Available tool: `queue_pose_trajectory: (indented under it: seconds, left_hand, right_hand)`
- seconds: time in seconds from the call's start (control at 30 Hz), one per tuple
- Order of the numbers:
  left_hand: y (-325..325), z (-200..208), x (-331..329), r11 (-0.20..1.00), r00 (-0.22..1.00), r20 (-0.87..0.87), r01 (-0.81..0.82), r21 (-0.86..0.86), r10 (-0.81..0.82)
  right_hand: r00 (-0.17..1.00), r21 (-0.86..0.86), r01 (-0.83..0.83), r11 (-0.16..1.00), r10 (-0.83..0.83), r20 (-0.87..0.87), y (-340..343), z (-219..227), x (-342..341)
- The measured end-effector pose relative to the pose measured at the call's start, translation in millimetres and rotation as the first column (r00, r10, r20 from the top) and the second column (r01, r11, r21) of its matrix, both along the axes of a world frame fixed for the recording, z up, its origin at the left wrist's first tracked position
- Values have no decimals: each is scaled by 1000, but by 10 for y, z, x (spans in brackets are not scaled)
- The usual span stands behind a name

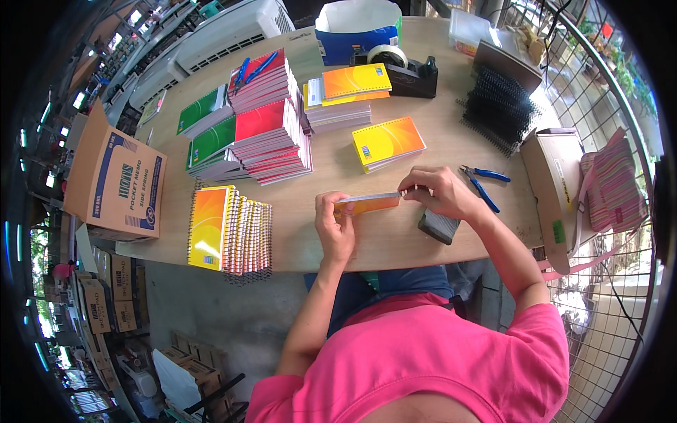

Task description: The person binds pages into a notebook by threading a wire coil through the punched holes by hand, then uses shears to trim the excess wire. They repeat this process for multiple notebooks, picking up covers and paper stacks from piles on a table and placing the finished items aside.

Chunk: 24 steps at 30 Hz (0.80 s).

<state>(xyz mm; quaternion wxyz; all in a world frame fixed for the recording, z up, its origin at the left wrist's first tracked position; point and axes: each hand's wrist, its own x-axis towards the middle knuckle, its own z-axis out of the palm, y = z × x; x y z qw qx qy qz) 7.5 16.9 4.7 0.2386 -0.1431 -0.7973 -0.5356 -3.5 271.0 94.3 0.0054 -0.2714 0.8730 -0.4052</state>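
A small notebook with an orange-yellow cover (pixel 370 204) is held up on edge just above the table's near side. My left hand (pixel 333 227) grips its left end, thumb on the near face. At the opposite end, the fingers of my right hand (pixel 441 192) pinch together on the notebook's edge; whether a thin wire is also between them is too small to tell. A dark grey block (pixel 438 227) lies under my right wrist. Beside that forearm rest blue-handled pliers (pixel 485 185). A short pile of yellow notebooks (pixel 388 141) lies beyond my hands.
Spiral-bound notebooks (pixel 211 229) stand in a row at left, near a cardboard box (pixel 116 180). Red notebooks (pixel 261 120) and green ones (pixel 211 139) are stacked behind, with blue tools on top. A tape dispenser (pixel 409 74) and black coils (pixel 501 106) sit farther back.
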Motion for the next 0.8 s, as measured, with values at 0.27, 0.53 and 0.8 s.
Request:
queue_pose_trajectory:
  seconds: [0.27, 0.53, 0.8]
  left_hand:
    - [-18, -4, -4, 1000, 1000, -13, 7, -20, -7]
    - [7, 8, 9, 999, 999, -34, 5, -33, -6]
    - [46, 71, 46, 999, 999, -47, -2, -46, 0]
  right_hand:
    - [990, 197, 18, 980, 10, -139, -52, 15, 24]
    - [977, 142, 80, 987, -49, -209, -174, 18, 78]
    - [961, 220, 101, 970, -39, -273, -220, 3, 112]
